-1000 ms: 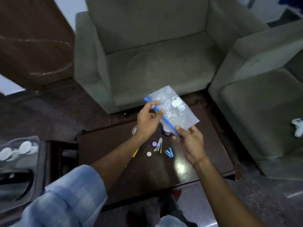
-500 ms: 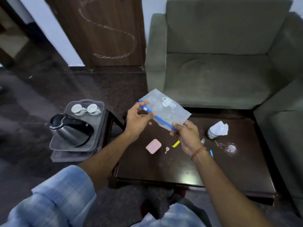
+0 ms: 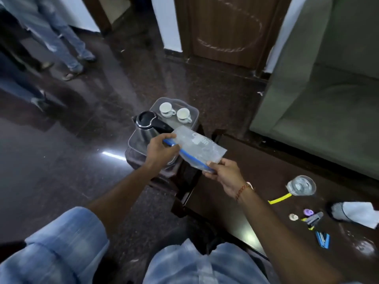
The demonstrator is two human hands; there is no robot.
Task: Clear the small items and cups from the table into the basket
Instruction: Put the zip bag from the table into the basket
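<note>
Both hands are working one clear zip bag (image 3: 196,148) in the air. The left hand (image 3: 161,150) is pinching the blue zip strip at the bag's far end, fingers curled around it, and the right hand (image 3: 222,174) is pinching the same strip at the near end, thumb on top. The bag is hanging stretched between them, over the near right corner of the grey basket (image 3: 193,117), with something small and pale showing through the plastic.

The basket is sitting just beyond the left end of the dark table (image 3: 256,181). Inside it, a steel kettle (image 3: 146,128) with a black lid is filling the near part, and two white cups (image 3: 166,109) are standing side by side at the far edge.

On the table, toward its right end, a clear glass (image 3: 301,185) is standing with a yellow strip (image 3: 280,198) lying just beside it. A white cloth (image 3: 356,214), a purple piece (image 3: 308,212), a pale round piece (image 3: 293,217) and blue clips (image 3: 323,239) are lying near each other closer to the near edge.

Compared with half a second back, the view is swinging left: the basket is now sitting centre frame, the bag is now over it rather than over the table, and other people's legs are coming into the far left.
</note>
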